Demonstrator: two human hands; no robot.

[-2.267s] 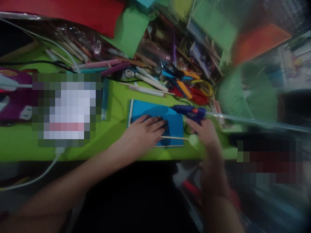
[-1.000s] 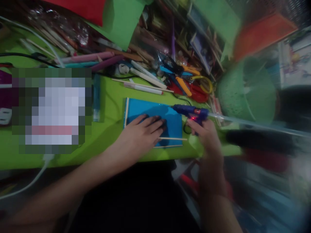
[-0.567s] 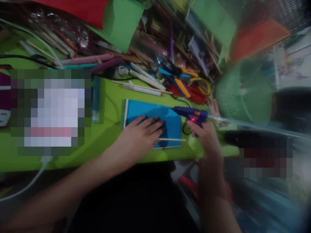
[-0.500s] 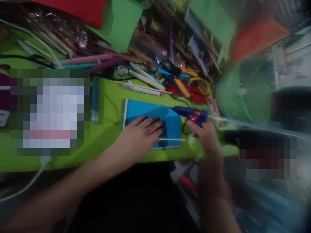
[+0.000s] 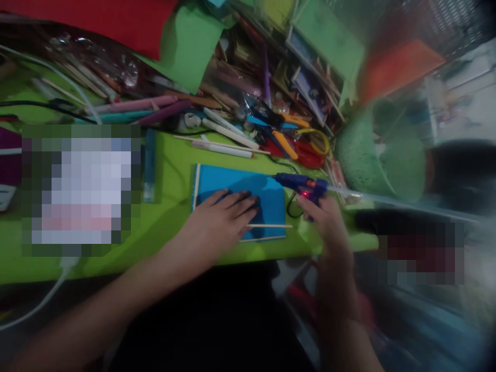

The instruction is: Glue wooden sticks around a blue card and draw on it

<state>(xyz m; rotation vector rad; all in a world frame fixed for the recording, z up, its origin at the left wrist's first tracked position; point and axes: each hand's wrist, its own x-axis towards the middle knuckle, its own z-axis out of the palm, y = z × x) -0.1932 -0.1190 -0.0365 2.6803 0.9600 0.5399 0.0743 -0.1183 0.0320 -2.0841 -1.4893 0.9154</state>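
the blue board (image 5: 242,179) lies under the left hand (image 5: 217,219), fingers (image 5: 243,206) slightly spread, the right hand (image 5: 324,213) wrapped round a glue gun (image 5: 297,181).

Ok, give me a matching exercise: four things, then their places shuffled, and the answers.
1. Glue gun
2. Left hand
3. Blue board
4. Green container

A. Lying on the green table
B. Gripped by the right hand
C. Up and right of the glue gun
D. Resting on the blue board

Pairs: 1-B, 2-D, 3-A, 4-C
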